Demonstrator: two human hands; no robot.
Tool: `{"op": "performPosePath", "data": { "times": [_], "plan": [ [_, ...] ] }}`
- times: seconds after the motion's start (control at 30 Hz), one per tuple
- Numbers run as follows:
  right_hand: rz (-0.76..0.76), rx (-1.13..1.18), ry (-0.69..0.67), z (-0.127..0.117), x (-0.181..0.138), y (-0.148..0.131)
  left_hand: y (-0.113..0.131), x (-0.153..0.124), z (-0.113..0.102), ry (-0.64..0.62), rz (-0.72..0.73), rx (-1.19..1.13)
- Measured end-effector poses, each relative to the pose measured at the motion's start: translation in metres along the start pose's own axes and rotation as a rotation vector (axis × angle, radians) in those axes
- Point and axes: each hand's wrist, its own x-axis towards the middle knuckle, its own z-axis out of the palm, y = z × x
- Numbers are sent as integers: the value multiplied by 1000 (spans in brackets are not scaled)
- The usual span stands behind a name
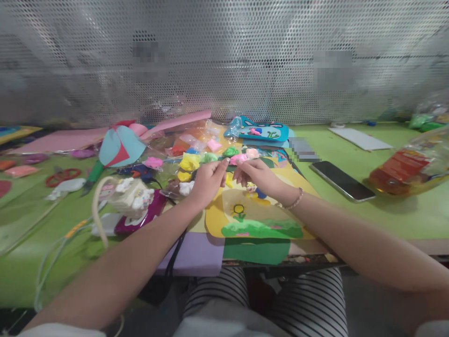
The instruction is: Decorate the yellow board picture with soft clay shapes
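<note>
The left hand (207,180) and right hand (253,174) meet fingertip to fingertip, so whatever small piece sits in their grip is too hidden to tell. The yellow felt picture board (245,213) is partly covered by both hands, and the clear plastic bag with an orange label (414,171) is cut off by the right edge. Grey blurred patches hide spots on the perforated metal screen (245,56) and one spot on the green bench (386,210).

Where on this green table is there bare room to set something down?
Bare green table lies between the black smartphone and the orange plastic bag. Crowded: coloured clay lumps ahead of the left hand and right hand, and red scissors on the left.
</note>
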Motion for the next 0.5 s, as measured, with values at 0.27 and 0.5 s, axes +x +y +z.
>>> {"op": "performPosePath", "data": {
  "times": [0.27,0.5],
  "plan": [
    [-6,35,-2,-1,0,2,-3,3,2,-14,24,-45],
    [3,38,14,-1,1,2,-4,4,2,3,15,-64]
  ]
}}
